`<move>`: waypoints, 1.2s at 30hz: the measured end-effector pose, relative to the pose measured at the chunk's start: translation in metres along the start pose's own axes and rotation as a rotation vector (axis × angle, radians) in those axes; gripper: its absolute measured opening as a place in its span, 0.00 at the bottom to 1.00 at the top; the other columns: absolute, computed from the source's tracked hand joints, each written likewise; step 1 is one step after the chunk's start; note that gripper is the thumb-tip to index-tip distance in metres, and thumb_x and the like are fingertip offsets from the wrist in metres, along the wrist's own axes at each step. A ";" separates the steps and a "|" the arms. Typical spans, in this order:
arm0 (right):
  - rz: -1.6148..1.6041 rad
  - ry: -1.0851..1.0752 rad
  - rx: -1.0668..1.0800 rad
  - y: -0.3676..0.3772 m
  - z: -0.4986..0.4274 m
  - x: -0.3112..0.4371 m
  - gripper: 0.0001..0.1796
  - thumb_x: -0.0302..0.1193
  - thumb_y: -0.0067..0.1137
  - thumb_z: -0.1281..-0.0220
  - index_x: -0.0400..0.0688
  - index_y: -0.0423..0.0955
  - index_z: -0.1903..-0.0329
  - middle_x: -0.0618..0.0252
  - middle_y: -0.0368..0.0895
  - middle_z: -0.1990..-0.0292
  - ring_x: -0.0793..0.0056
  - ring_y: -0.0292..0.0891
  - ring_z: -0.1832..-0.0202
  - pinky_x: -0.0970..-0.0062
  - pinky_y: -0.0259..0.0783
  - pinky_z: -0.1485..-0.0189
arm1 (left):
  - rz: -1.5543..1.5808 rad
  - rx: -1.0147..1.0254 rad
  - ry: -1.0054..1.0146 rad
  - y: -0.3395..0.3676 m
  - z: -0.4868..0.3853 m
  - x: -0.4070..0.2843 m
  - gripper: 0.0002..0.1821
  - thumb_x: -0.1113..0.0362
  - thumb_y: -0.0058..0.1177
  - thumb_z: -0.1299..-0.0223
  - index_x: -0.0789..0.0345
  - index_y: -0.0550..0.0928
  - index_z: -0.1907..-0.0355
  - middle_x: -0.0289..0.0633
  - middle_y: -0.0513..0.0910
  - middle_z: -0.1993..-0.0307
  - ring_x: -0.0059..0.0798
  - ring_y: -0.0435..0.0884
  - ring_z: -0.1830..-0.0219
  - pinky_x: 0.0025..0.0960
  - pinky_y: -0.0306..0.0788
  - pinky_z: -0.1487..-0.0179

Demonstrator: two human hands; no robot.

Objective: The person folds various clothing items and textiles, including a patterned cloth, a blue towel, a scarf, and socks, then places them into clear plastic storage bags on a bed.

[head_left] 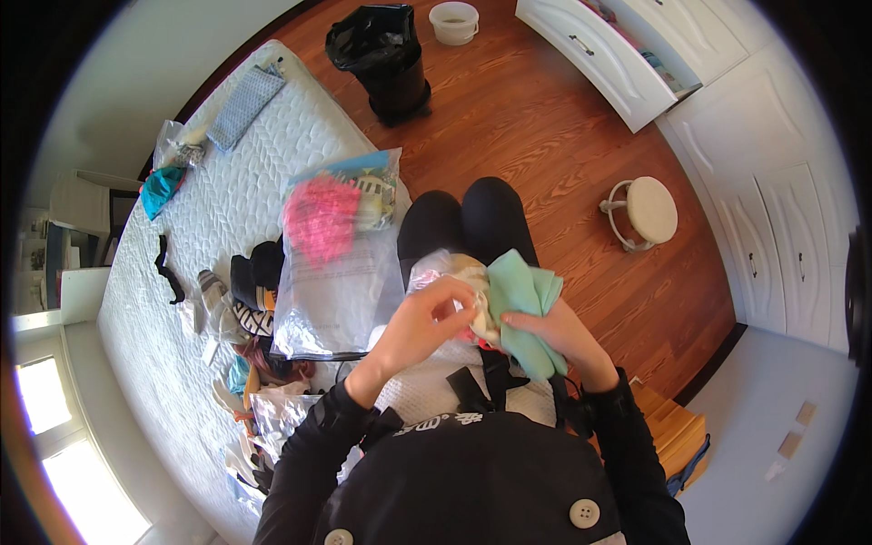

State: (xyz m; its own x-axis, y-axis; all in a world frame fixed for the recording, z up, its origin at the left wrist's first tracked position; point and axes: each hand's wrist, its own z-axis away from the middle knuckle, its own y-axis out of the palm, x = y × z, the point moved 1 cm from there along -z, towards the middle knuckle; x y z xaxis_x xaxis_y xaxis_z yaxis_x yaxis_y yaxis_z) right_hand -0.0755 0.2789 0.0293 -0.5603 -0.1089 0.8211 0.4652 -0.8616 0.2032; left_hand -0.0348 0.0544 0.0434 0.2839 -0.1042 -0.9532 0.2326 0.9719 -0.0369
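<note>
My right hand (548,323) grips a folded mint-green cloth (521,293) above my lap, its thumb lying across the fabric. My left hand (432,313) has thumb and forefinger pinched together at the edge of a cream cloth item (482,317), right beside the green cloth. A clear plastic bag (436,262) with soft items inside rests on my lap, partly hidden by the left hand. Close by on the left, a large clear zip bag (334,293) lies on the mattress with a bright pink fluffy item (321,216) at its upper part.
The quilted mattress (225,184) at left carries socks (252,286), several small clothes and a grey patterned folded cloth (245,107). A black lined bin (392,75), a white bucket (454,24) and a round stool (652,210) stand on the wood floor. One white drawer (599,61) is pulled out.
</note>
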 end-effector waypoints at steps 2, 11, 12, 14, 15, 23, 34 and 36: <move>-0.073 0.018 0.052 0.009 0.007 0.003 0.29 0.28 0.65 0.43 0.39 0.66 0.40 0.61 0.77 0.51 0.76 0.77 0.53 0.74 0.75 0.54 | 0.173 0.091 -0.038 -0.006 0.017 -0.007 0.02 0.73 0.53 0.36 0.68 0.76 0.64 0.41 0.80 0.51 0.11 0.71 0.70 0.19 0.65 0.67; 0.110 -0.466 -0.138 0.046 -0.001 0.023 0.21 0.21 0.65 0.45 0.37 0.71 0.47 0.66 0.79 0.57 0.80 0.74 0.56 0.77 0.71 0.53 | 0.119 -0.009 0.079 -0.022 0.026 -0.012 0.04 0.78 0.53 0.42 0.69 0.75 0.69 0.44 0.80 0.51 0.14 0.72 0.69 0.20 0.66 0.66; 0.147 -0.507 -0.117 0.052 -0.006 0.025 0.22 0.20 0.65 0.45 0.36 0.71 0.47 0.66 0.78 0.58 0.80 0.74 0.57 0.77 0.71 0.53 | 0.001 -0.040 0.131 -0.022 0.025 -0.013 0.04 0.79 0.54 0.43 0.69 0.76 0.69 0.44 0.80 0.52 0.15 0.72 0.69 0.21 0.66 0.66; 0.118 -0.468 -0.060 0.062 -0.013 0.027 0.22 0.19 0.64 0.45 0.36 0.71 0.47 0.66 0.78 0.57 0.80 0.74 0.57 0.77 0.71 0.53 | -0.154 -0.109 0.207 -0.022 0.025 -0.015 0.04 0.79 0.56 0.45 0.70 0.77 0.69 0.44 0.80 0.54 0.18 0.72 0.70 0.22 0.67 0.66; 0.118 -0.451 -0.030 0.066 -0.016 0.027 0.22 0.19 0.64 0.45 0.36 0.71 0.47 0.66 0.78 0.57 0.80 0.73 0.57 0.77 0.71 0.53 | -0.190 -0.146 0.230 -0.023 0.025 -0.016 0.04 0.79 0.56 0.46 0.70 0.78 0.69 0.44 0.79 0.54 0.19 0.72 0.71 0.22 0.68 0.66; -0.155 -0.183 -0.091 0.073 -0.027 0.016 0.17 0.21 0.65 0.44 0.38 0.73 0.52 0.67 0.80 0.61 0.80 0.77 0.61 0.79 0.73 0.58 | -0.228 -0.250 0.273 -0.027 0.022 -0.003 0.04 0.77 0.58 0.46 0.69 0.80 0.67 0.40 0.80 0.58 0.28 0.77 0.72 0.27 0.70 0.67; -0.148 -0.183 -0.112 0.077 -0.025 0.020 0.18 0.21 0.64 0.43 0.39 0.72 0.50 0.67 0.79 0.60 0.79 0.78 0.60 0.77 0.74 0.57 | -0.222 -0.322 0.235 -0.027 0.021 -0.006 0.07 0.76 0.57 0.41 0.70 0.79 0.59 0.41 0.81 0.68 0.26 0.81 0.69 0.25 0.73 0.64; -0.163 -0.168 -0.124 0.077 -0.025 0.019 0.17 0.21 0.64 0.43 0.39 0.72 0.51 0.66 0.79 0.60 0.79 0.78 0.60 0.77 0.74 0.57 | -0.034 -0.274 0.133 -0.027 0.020 0.001 0.07 0.75 0.56 0.39 0.70 0.79 0.58 0.40 0.81 0.68 0.25 0.81 0.67 0.25 0.73 0.62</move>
State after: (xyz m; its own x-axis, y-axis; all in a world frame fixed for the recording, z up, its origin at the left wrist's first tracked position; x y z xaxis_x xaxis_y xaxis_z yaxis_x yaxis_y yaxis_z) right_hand -0.0677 0.1975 0.0473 -0.4942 0.1114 0.8622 0.2847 -0.9164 0.2815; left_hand -0.0224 0.0235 0.0495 0.1519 -0.1264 -0.9803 -0.0248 0.9910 -0.1316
